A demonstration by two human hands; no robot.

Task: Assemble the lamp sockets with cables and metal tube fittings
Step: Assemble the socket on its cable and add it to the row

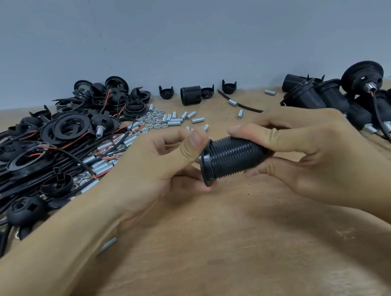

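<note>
**Both hands on one threaded socket, mid-table**

From the head camera we look down on a wooden table (231, 256) with a grey wall (195, 21) behind it. We see the black threaded socket body (231, 159) held lying on its side just above the table's middle, flanged rim to the left. The left hand (164, 170) pinches that rim, thumb on top and fingers curled beneath. The right hand (317, 152) wraps the other end, thumb along the threads and fingers curled under it.

Off to the left we have a heap of black cables (29, 177) with red wire ends, tangled with black rings (67, 127) and socket caps (56, 185). Just beyond the left hand lie hex nuts (151, 122) and short metal tubes (180, 119), scattered loose. Further back near the wall sits another threaded socket body (191, 95) on its side with small caps beside it. On the right we see finished sockets (364, 97) grouped together, cables trailing out through metal fittings toward the table's right edge
</note>
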